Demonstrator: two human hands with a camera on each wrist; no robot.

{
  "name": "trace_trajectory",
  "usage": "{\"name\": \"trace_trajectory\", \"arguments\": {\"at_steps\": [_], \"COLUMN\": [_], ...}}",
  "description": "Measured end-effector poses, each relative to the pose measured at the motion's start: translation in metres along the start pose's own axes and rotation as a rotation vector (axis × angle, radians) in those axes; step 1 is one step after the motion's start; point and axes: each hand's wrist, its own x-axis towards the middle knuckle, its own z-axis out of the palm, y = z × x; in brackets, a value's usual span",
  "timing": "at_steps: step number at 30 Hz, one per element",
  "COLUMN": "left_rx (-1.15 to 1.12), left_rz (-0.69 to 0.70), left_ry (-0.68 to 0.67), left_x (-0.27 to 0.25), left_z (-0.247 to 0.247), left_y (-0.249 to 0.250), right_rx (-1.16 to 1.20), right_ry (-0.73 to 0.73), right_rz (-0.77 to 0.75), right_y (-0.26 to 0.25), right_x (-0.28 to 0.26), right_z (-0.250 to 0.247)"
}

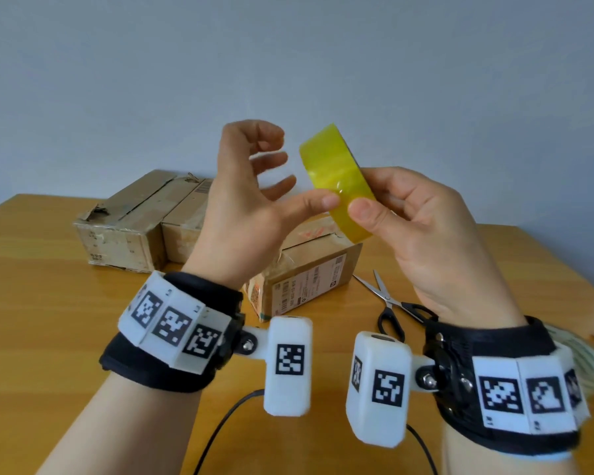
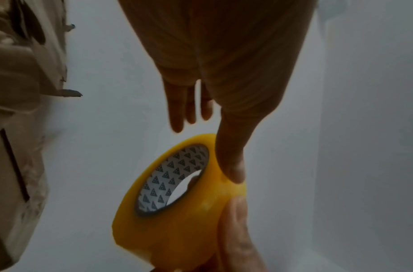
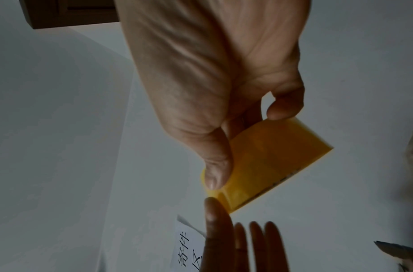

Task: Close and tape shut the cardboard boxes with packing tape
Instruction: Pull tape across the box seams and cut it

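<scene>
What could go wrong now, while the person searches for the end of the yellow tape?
The right hand holds the tape roll in mid-air by one edge only, so it may slip while the left thumb picks at it. The nearest box lies unheld and might shift during taping.

Count: three cardboard boxes, one tape roll, one pair of scissors, two hands.
</scene>
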Motion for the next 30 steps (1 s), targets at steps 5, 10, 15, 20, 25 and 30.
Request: {"name": "trace_trajectory", "arguments": {"at_steps": [5,10,15,20,25,30], "left_rx": [-0.306,-0.337,-0.271,-0.245,-0.149,-0.07], "left_rz": [-0.265,-0.236,-0.193,-0.208,-0.18,-0.167], "left_ry": [-0.172,-0.167,-0.185,-0.198,-0.23,-0.23], "left_x": [0.003,-0.001,-0.002,-0.002,-0.003,-0.004], "left_z": [-0.007,-0.002,0.002,0.003,0.007,0.01], "left_y": [0.002,0.004,0.003,0.0,0.002,0.001], "right_rx": [-0.016,-0.031,-0.085,-0.133,-0.095,-0.099], "right_ry": [-0.073,-0.108,-0.079,-0.022,0.011,0.029], "right_rz": [-0.018,0.016,0.036,0.064,0.135,0.173], "right_y": [-0.004,-0.003,-0.009,-0.015,-0.02,-0.021], "right_x": [-0.002,-0.002,-0.002,-0.002,-0.001,0.001], "right_z": [-0.001,-0.001,0.006,0.012,0.018,0.023]}}
